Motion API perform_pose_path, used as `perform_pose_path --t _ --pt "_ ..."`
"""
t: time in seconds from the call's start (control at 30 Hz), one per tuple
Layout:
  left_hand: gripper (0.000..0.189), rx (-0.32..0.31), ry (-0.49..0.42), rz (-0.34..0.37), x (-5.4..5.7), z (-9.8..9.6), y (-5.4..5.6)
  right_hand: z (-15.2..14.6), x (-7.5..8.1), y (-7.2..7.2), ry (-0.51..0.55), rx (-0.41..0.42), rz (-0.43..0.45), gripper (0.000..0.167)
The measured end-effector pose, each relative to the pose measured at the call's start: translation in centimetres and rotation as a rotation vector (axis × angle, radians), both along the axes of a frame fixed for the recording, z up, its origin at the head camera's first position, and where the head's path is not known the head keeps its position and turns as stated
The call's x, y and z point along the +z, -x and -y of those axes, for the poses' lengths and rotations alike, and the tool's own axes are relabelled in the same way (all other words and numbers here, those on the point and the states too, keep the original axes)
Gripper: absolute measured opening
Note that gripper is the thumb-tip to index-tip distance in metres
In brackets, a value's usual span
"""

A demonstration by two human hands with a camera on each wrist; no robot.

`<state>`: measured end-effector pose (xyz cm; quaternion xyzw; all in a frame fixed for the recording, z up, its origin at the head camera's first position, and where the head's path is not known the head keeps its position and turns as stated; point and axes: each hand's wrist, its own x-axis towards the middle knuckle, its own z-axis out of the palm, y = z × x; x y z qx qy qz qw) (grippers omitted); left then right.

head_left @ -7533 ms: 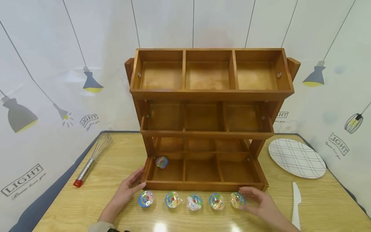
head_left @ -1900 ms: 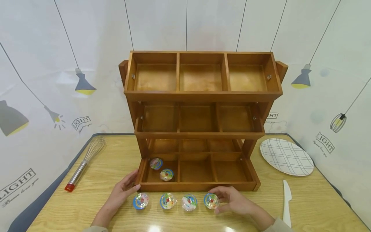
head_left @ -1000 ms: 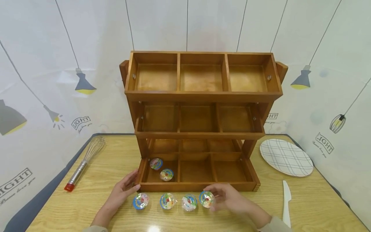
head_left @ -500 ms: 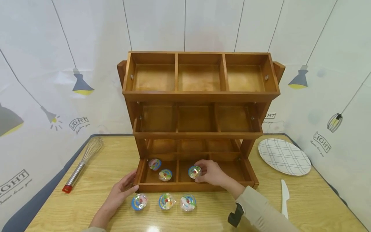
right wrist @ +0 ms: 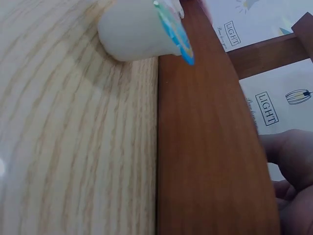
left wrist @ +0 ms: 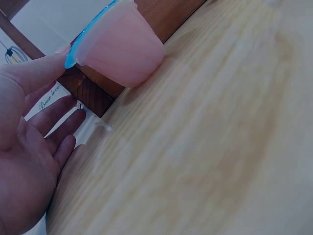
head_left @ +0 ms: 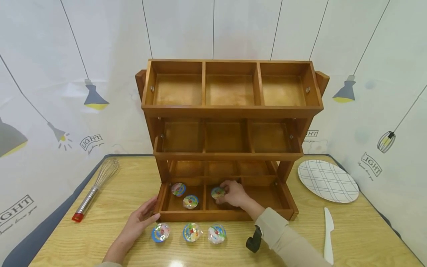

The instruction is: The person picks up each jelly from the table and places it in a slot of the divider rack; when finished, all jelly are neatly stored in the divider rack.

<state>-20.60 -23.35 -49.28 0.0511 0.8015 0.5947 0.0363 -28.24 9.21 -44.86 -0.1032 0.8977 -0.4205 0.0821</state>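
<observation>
In the head view my right hand (head_left: 236, 195) pinches a jelly cup (head_left: 217, 193) with a blue-rimmed printed lid, inside the bottom tier's middle compartment. Two more cups, a pinkish one (head_left: 178, 189) and a yellowish one (head_left: 190, 201), sit in the left compartment of the wooden rack (head_left: 230, 216). My left hand (head_left: 135, 227) touches the rack's front left corner, its fingers loosely extended. On the table before the rack stand a pink cup (left wrist: 124, 49), a middle cup (head_left: 191, 232) and a white cup (right wrist: 134, 32). The right wrist view hides the held cup behind the rack's front board.
A whisk (head_left: 96, 189) with a red handle end lies on the left of the table (head_left: 133, 178). To the right are a white checked plate (head_left: 328, 181) and a white plastic knife (head_left: 328, 235). The rack's upper tiers (head_left: 230, 107) overhang the bottom one.
My right hand took the rightmost jelly cup from the table row, carried it up over the front board and moved it left in the middle compartment. Earlier, another cup went into the left compartment.
</observation>
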Motion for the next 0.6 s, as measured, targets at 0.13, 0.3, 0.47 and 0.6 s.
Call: perform_pose_path --t 0.13,0.3,0.47,0.6 --pt "0.062 -0.002 0.003 -0.011 0.0 0.0 0.0 0.4 -0.3 0.3 0.005 -0.035 -0.019 0.052" --pt "0.062 0.003 -0.007 -0.022 0.0 0.0 0.1 0.9 -0.2 0.5 0.021 -0.058 -0.018 0.053" --pt "0.062 0.012 0.008 -0.007 0.0 0.0 0.1 1.1 -0.3 0.5 0.015 -0.081 -0.033 0.052" --pt "0.062 0.012 0.021 -0.007 0.1 -0.1 0.0 1.3 -0.6 0.6 0.015 -0.095 -0.045 0.052"
